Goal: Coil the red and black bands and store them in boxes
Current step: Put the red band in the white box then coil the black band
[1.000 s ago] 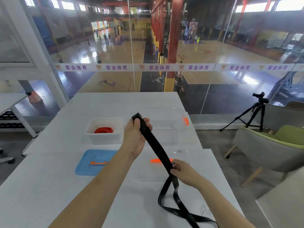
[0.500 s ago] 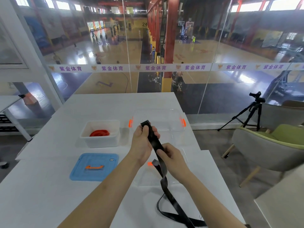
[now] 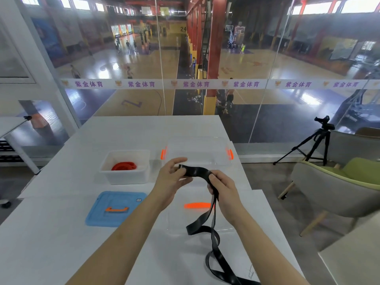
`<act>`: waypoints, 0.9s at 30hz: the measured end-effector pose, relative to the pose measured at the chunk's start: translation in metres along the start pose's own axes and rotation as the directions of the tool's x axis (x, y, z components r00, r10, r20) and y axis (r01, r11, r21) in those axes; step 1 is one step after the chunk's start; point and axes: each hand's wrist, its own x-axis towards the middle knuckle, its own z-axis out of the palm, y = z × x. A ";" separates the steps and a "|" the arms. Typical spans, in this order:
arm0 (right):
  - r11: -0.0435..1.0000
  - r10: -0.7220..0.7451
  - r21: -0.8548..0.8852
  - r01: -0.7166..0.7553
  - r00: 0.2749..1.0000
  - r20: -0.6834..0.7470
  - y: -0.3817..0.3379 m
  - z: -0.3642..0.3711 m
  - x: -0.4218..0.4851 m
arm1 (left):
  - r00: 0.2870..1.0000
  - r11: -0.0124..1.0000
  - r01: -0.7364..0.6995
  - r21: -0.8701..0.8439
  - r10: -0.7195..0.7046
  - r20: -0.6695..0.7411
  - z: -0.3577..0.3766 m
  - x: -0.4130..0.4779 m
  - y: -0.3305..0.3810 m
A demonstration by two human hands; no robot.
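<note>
1. The loose tail of the black band [image 3: 197,172] is trailing in soft loops over the white bench [image 3: 51,243]; it is being judged light, limp and smooth.
2. Its end is being pinched by the left hand [image 3: 170,178], the strap just beside gripped by the right hand [image 3: 225,189]; hold is best taken there.
3. The red band [image 3: 124,166] is lying coiled in the white box [image 3: 125,178], beside the clear box [image 3: 197,148].
4. A sports hall [image 3: 164,58] is being seen through glass.

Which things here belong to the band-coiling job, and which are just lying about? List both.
Job: black band, gripped by left hand and right hand; red band coiled in white box; clear box; clear lid; blue lid.
Lying about: tripod; green chair.
</note>
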 end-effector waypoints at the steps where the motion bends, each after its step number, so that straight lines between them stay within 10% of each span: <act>1: 1.000 -0.001 0.024 0.001 1.000 0.003 -0.001 -0.001 0.002 | 1.000 0.995 -0.008 0.096 0.007 0.018 0.000 -0.001 -0.001; 7: 0.994 0.029 0.105 -0.030 1.000 0.013 -0.011 -0.006 0.009 | 0.968 0.782 -0.248 0.572 0.219 0.120 -0.003 -0.007 -0.011; 17: 0.998 0.027 0.048 -0.029 0.999 0.039 -0.017 -0.001 0.001 | 0.907 0.569 -0.375 0.732 0.390 0.161 -0.001 -0.023 -0.027; 22: 0.996 0.046 -0.076 -0.045 0.999 0.006 -0.015 0.008 -0.008 | 0.963 0.874 -0.092 0.478 0.200 -0.181 0.011 -0.021 -0.013; 27: 0.993 0.092 -0.074 -0.090 0.996 0.020 -0.009 0.015 -0.012 | 0.993 0.998 0.056 0.032 -0.053 -0.107 0.011 -0.016 -0.001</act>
